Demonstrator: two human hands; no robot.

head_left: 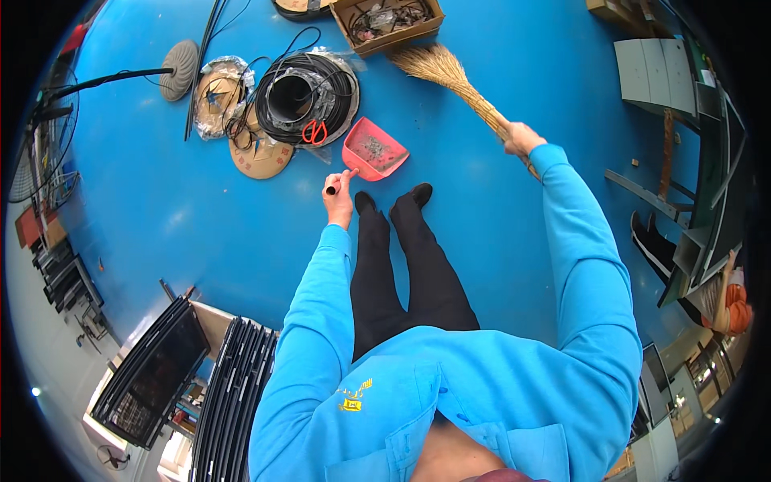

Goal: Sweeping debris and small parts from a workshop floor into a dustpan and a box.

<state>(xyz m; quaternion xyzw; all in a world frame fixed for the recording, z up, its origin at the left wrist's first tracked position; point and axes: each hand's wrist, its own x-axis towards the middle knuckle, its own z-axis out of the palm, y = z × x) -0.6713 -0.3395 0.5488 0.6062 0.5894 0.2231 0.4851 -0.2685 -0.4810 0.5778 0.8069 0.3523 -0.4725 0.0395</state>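
Note:
My left hand (338, 201) is closed around the handle of a pink dustpan (387, 163), whose dark handle end pokes out beside my fingers. Grey debris (371, 148) lies in the pan. Out to the right, my right hand (524, 140) grips a straw broom (466, 84) by its bound handle. The broom's bristles spread toward the far side, against the near edge of an open cardboard box (393, 36) holding dark cables and scraps.
Left of the dustpan sits a spool of black cable (333, 100) with red-handled scissors (314, 132) on it. Round cardboard discs (261, 159) lie beside it. Stacked black panels (233, 394) stand at the near left. Another person (727, 301) is at the right by grey metal furniture.

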